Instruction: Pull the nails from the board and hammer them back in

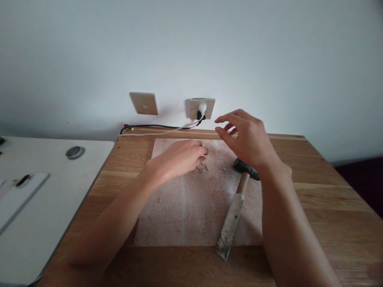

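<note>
Hammer (233,211) lies beneath the spread right grip (245,137); left grip (179,159), fingers bunched, touches light, stiff nails (205,168), probably best pinched mid-shank

Bare board (185,215) (hammer (235,211) at right)

Two hands show, each at the end of a long, thin arm. The left hand (179,157) and the right hand (248,139) are bare. The arms behind the hands are bare too, all the way back to the bottom edge of the view. The fingers are long and slim. The wrist bone on the right arm sticks out a little. The nails are too small to see.
</note>
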Demonstrator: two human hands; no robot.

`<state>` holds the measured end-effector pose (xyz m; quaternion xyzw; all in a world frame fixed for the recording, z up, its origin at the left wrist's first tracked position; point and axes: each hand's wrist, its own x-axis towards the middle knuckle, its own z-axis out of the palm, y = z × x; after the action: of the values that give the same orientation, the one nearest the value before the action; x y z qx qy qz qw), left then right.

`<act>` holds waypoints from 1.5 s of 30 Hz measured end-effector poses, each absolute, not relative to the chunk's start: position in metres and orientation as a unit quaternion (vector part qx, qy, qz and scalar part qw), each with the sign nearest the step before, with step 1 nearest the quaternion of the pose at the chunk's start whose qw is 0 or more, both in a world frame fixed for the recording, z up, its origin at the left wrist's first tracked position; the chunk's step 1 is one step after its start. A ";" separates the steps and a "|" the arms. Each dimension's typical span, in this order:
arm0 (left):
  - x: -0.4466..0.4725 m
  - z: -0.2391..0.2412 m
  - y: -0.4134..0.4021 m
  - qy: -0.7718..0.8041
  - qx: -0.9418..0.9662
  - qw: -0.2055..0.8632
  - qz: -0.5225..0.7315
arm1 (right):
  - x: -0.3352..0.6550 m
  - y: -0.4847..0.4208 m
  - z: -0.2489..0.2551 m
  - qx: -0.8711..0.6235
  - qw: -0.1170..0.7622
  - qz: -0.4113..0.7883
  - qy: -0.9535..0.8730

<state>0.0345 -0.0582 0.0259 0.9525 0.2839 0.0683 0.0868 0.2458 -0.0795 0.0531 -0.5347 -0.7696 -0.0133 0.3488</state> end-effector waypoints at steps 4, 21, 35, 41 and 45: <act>0.031 0.021 -0.071 0.253 0.964 0.050 0.064 | 0.250 -0.092 0.067 -0.532 0.367 -0.026 -0.762; -0.086 -0.048 -0.166 0.353 0.923 0.093 0.120 | 0.269 -0.153 0.086 -0.513 0.365 -0.070 -0.774; -0.127 -0.067 -0.212 0.361 0.915 0.080 0.161 | 0.271 -0.207 -0.040 -0.720 0.191 0.147 -0.651; -0.126 -0.066 -0.213 0.365 0.911 0.099 0.166 | 0.267 -0.191 -0.042 -0.706 0.236 0.131 -0.655; -0.126 -0.069 -0.218 0.390 0.903 0.092 0.157 | 0.272 -0.195 -0.047 -0.705 0.238 0.122 -0.657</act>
<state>-0.1258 -0.2178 -0.0693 0.9028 0.3896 0.1568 0.0924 0.2724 -0.1954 -0.0466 -0.7052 -0.6565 0.1224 0.2381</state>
